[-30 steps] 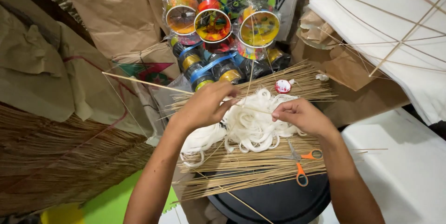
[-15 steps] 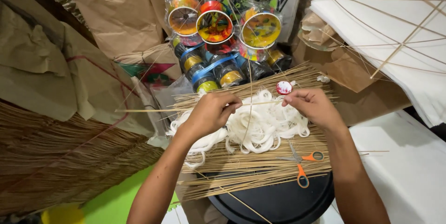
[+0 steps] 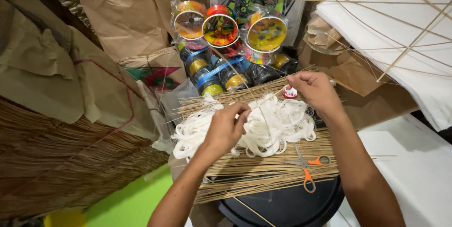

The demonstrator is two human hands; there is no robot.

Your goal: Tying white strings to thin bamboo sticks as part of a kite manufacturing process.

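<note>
My left hand (image 3: 228, 128) and my right hand (image 3: 316, 90) each pinch one end of a thin bamboo stick (image 3: 266, 99), which slants up to the right between them. Both hands hover over a tangled heap of white string (image 3: 278, 126). The string lies on a wide bundle of thin bamboo sticks (image 3: 263, 180). A small red-and-white roll (image 3: 289, 93) sits just below my right fingers.
Orange-handled scissors (image 3: 308, 170) lie on the sticks near a black round stool (image 3: 282, 208). Colourful thread spools (image 3: 221, 29) are stacked behind. White paper kites with stick frames (image 3: 400, 29) lie to the right, brown paper kites (image 3: 70, 90) to the left.
My right hand has moved up and to the right, my left hand slightly down. The stick, which lay level and reached far left, now slants between the hands.
</note>
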